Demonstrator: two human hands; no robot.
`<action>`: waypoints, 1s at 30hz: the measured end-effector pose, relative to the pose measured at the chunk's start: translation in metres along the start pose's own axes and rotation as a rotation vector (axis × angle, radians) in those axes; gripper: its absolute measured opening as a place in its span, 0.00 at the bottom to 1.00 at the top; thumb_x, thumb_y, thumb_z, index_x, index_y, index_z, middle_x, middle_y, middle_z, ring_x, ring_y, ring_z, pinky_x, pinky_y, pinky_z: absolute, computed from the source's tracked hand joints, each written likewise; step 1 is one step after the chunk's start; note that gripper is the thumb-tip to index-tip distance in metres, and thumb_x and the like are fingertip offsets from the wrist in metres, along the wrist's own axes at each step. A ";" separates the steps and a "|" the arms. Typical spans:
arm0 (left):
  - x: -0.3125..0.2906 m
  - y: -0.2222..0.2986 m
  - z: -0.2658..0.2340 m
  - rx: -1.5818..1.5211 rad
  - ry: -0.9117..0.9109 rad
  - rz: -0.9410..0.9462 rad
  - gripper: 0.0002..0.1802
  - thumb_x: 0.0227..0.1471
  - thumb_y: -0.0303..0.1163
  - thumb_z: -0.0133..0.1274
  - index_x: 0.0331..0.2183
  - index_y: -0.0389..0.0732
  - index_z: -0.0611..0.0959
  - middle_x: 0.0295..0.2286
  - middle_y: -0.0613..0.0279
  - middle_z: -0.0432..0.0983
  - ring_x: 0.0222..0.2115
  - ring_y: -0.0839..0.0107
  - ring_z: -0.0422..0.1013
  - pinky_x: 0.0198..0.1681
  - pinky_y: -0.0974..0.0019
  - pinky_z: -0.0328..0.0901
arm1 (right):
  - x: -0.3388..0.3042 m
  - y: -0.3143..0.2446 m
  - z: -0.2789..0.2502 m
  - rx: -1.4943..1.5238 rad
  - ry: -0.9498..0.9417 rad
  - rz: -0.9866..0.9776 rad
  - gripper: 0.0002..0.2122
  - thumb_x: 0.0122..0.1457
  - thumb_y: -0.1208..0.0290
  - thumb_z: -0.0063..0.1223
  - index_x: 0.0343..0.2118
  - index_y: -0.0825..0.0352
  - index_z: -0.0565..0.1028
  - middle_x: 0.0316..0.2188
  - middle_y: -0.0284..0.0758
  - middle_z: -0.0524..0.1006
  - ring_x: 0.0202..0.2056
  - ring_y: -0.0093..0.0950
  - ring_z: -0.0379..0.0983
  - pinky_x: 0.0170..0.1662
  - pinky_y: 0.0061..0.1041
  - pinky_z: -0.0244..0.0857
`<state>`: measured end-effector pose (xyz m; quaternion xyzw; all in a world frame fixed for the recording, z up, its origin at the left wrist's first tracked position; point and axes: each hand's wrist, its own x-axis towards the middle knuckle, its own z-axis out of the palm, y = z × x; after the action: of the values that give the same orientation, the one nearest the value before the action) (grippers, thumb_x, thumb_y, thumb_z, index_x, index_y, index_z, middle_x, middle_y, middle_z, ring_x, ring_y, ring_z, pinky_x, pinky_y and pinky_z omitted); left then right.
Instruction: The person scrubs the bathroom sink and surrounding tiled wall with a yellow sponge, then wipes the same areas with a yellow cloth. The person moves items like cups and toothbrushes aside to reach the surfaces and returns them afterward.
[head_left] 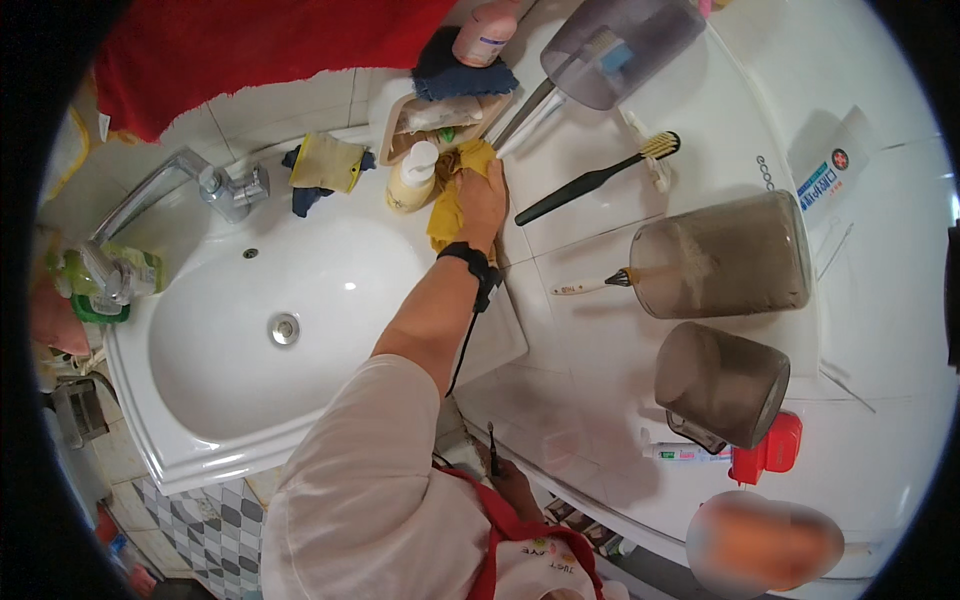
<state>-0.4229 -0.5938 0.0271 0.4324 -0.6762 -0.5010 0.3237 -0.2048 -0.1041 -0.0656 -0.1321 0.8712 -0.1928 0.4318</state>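
Note:
My left hand [483,207] presses on a crumpled yellow cloth [445,222] at the sink's right back corner, with fingers closed over it. A dark band with a black cable is on that wrist. Beside the cloth stands a pale yellow pump bottle [410,178] with a white top. Close to the red apron [505,515], my right hand [516,488] is wrapped around a slim dark-handled tool [493,452]; its tip is too small to make out. The white sink [230,390] has a metal drain and holds no water.
A metal faucet [222,192] and a yellow-and-blue cloth [328,165] sit at the sink's back edge. A beige box [388,105] stands behind the pump bottle. On the right are smoky cups [735,255], a black-handled brush [590,183] and a red toothpaste holder [768,447].

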 end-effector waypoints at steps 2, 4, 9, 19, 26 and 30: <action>0.007 0.017 -0.012 -0.080 -0.096 -0.181 0.29 0.55 0.48 0.39 0.37 0.27 0.76 0.39 0.34 0.70 0.46 0.43 0.62 0.53 0.51 0.53 | 0.007 0.013 0.013 0.165 0.080 -0.144 0.19 0.46 0.79 0.52 0.45 0.66 0.71 0.32 0.44 0.75 0.34 0.37 0.73 0.37 0.33 0.65; 0.009 0.035 -0.017 -0.292 -0.045 0.064 0.28 0.55 0.47 0.40 0.36 0.28 0.77 0.39 0.35 0.70 0.46 0.43 0.62 0.52 0.52 0.55 | 0.001 0.018 0.019 0.231 0.057 -0.174 0.18 0.47 0.77 0.51 0.45 0.65 0.71 0.32 0.44 0.75 0.35 0.39 0.73 0.37 0.33 0.65; 0.016 0.051 -0.004 -0.355 -0.115 0.437 0.29 0.54 0.48 0.41 0.46 0.31 0.71 0.44 0.35 0.67 0.47 0.39 0.59 0.53 0.52 0.52 | -0.018 -0.007 0.013 0.167 -0.005 -0.039 0.19 0.50 0.73 0.51 0.48 0.64 0.69 0.36 0.45 0.76 0.35 0.38 0.74 0.37 0.33 0.65; -0.196 0.004 0.003 -0.154 -0.428 0.394 0.26 0.45 0.43 0.49 0.38 0.28 0.75 0.45 0.36 0.60 0.47 0.41 0.53 0.56 0.38 0.35 | -0.012 -0.029 -0.015 -0.029 -0.085 0.044 0.19 0.50 0.71 0.52 0.47 0.68 0.68 0.39 0.42 0.76 0.40 0.31 0.73 0.42 0.27 0.65; -0.171 -0.033 -0.003 0.296 -0.515 0.688 0.19 0.49 0.41 0.46 0.36 0.35 0.79 0.27 0.45 0.72 0.32 0.51 0.65 0.36 0.47 0.62 | 0.003 -0.059 -0.023 -0.168 -0.010 -0.157 0.20 0.52 0.74 0.50 0.50 0.66 0.68 0.41 0.47 0.74 0.41 0.39 0.72 0.40 0.30 0.65; -0.065 -0.019 0.002 0.283 -0.092 0.553 0.14 0.53 0.36 0.42 0.36 0.41 0.79 0.26 0.47 0.71 0.33 0.49 0.65 0.35 0.49 0.61 | 0.002 -0.062 -0.029 -0.106 -0.014 -0.053 0.21 0.51 0.74 0.50 0.50 0.66 0.67 0.41 0.46 0.74 0.43 0.40 0.72 0.42 0.31 0.65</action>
<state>-0.3927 -0.5364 0.0077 0.2495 -0.8452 -0.3140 0.3534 -0.2251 -0.1534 -0.0235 -0.1793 0.8734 -0.1567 0.4248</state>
